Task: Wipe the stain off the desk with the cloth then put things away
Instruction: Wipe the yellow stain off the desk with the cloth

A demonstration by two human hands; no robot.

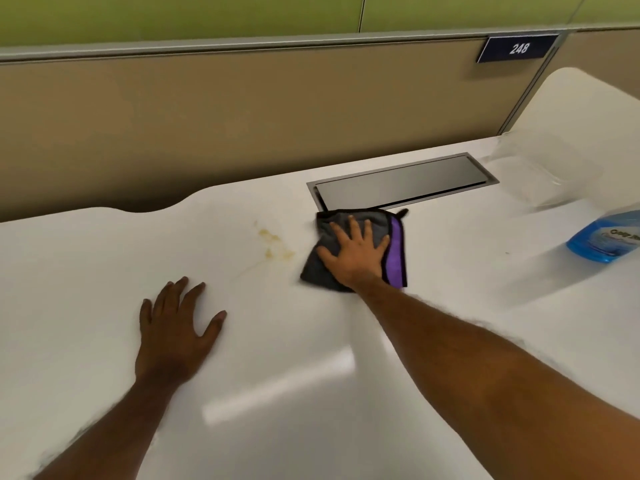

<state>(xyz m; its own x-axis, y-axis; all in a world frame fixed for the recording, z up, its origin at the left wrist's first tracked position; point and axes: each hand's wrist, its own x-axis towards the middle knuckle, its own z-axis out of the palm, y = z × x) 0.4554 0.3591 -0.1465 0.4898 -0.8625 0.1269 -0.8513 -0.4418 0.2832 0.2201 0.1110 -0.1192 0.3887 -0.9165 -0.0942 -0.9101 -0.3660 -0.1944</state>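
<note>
— Where is the cloth (396, 251)?

— Flat on the white desk (277, 358), grey with a purple strip along its right side. Its far edge lies just by the near left corner of the metal flap (401, 181) set into the desktop.

— And the hands?

— The right hand (353, 251) presses down on the cloth, palm flat, fingers straight and spread. It grips nothing. The left hand (173, 337) rests flat on the bare desk nearer the person, fingers also spread and holding nothing.

— The stain (273, 240)?

— Yellowish-brown blotches just to the left of the cloth, with a narrow gap of clean desk between them. The left hand is well apart from it.

— Anything else?

— A blue bottle (602, 242) at the right edge, blurred and partly cut off. Behind it sits a clear plastic tub (547, 171). A dark plate (518, 48) reading 248 hangs on the tan partition (207, 116) behind the desk.
</note>
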